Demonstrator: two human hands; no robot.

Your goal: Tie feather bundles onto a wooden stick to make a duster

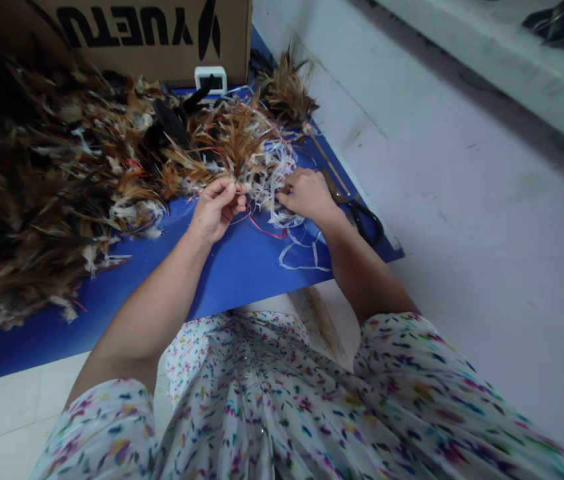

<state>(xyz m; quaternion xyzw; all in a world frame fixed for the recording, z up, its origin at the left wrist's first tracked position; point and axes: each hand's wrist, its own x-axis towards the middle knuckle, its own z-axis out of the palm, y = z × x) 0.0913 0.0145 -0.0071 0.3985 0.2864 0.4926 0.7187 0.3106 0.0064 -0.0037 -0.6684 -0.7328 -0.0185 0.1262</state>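
My left hand (219,208) is closed, thumb and fingers pinched on the base of a bunch of brown feathers (239,143) that fans out away from me. Red string (267,232) trails on the blue table beside these fingers. To the right, my right hand (309,190) has its fingers bent in against a tangle of white plastic string (282,167); the fingertips are partly hidden in it. A loose loop of this string (305,268) lies nearer me, below the hand.
A large heap of brown and black feathers (27,200) covers the left of the blue table (242,280). Behind stand a cardboard box (137,40) and a small white display device (211,80). Black-handled scissors (369,223) and a thin stick (331,163) lie right, near the wall (462,200).
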